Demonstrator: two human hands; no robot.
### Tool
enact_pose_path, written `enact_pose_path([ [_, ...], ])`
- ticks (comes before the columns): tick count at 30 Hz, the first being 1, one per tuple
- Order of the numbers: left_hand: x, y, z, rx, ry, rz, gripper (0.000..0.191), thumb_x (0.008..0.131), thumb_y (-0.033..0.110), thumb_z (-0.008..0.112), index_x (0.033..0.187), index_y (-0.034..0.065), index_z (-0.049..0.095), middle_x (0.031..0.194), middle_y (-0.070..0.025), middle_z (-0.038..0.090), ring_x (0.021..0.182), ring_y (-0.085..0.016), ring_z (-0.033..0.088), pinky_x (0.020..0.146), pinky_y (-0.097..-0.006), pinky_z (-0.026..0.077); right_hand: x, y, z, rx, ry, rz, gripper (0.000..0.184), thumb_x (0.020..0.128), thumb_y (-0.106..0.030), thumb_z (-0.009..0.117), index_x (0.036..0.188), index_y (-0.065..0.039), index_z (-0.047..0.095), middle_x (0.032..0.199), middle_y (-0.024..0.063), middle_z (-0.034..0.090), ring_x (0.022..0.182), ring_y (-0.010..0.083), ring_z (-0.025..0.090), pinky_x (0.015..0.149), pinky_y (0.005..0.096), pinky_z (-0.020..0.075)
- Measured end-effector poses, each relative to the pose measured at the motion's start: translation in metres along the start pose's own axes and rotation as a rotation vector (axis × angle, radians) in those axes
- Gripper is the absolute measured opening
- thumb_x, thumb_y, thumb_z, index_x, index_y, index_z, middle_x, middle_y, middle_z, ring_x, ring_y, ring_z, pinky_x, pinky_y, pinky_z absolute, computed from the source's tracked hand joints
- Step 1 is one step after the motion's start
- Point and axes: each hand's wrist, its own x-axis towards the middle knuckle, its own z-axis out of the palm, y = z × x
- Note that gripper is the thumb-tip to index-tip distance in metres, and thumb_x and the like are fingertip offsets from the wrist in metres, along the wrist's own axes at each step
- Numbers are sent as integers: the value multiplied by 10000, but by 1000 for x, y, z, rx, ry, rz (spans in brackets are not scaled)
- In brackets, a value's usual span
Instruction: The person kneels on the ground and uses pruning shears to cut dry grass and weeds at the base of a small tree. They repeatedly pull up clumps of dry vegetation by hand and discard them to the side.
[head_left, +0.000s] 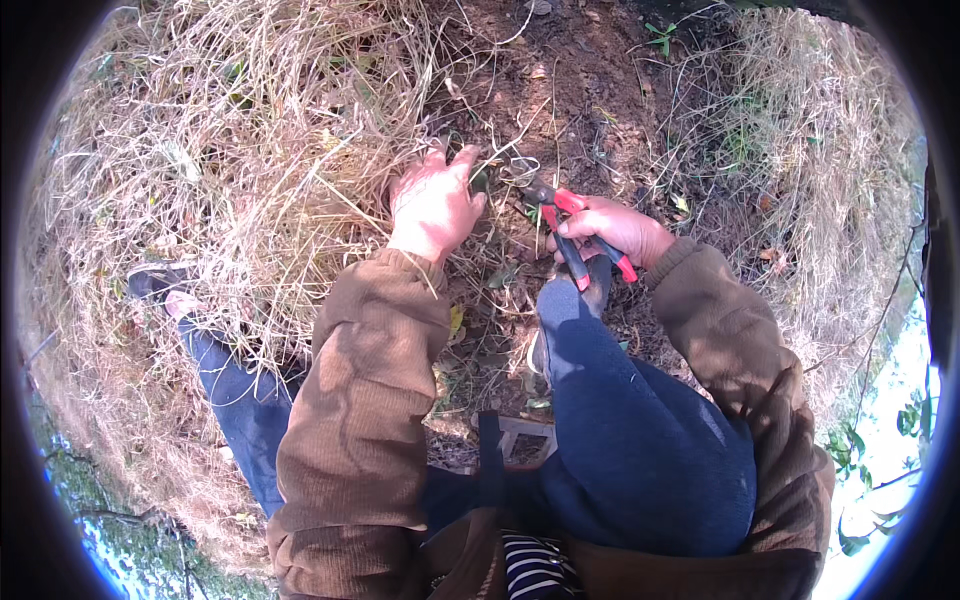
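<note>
My right hand (611, 229) holds a pair of pruning shears (570, 201) with red and black handles. The handles are spread apart, and the dark metal blades point up and left over bare soil, close to thin stems. On the left, my left hand (436, 201) reaches palm down into the edge of a heap of dry grass (300, 150). Its thumb and forefinger are apart; the palm and some fingertips are hidden, so a grip on stems cannot be made out. A few pale stems (517, 139) cross between the hand and the blades.
Brown soil (592, 97) runs up the middle, with dry grass (817, 150) on the right. My bent knee (566, 300) is just below the shears. A low slatted seat (525, 435) shows between my legs. Thin branches (885, 307) stand at the right rim.
</note>
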Motion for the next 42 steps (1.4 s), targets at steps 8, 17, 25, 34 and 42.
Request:
enact_pose_path([
  [8,-43,-88,60,-171,15,139,361,733,93,637,1093,87,615,1418,-102,483,1125,-333,575,910,-403,499,-12,-4,-2,-309,53,-242,312,822,-138,629,1110,-37,563,830,32,626,727,103,615,696,264,504],
  [17,-30,-66,41,-302,46,-65,328,798,374,692,915,71,645,958,-188,623,958,-358,594,810,-423,495,36,-41,19,-603,-89,38,610,813,-194,640,1380,-43,474,815,3,615,674,76,561,584,268,444],
  [25,-23,-63,47,-378,345,-90,396,815,126,615,1185,8,535,1067,-223,635,1015,-347,622,913,-394,479,73,-41,44,-305,-141,39,361,832,-162,609,1169,-62,527,897,6,598,775,92,585,680,288,518],
  [34,-20,-73,41,-665,218,-268,228,884,131,593,1099,70,640,993,-135,682,936,-248,648,847,-345,478,61,-32,54,-52,-171,9,456,842,-145,557,1287,-136,457,1017,-52,528,885,76,536,744,347,501],
  [42,-20,-83,48,-682,196,-207,184,904,139,581,1070,73,621,1009,-186,667,936,-351,642,830,-390,491,87,-37,53,-52,-156,-54,218,842,-146,548,1050,-98,500,891,-10,549,825,101,555,687,319,492],
])
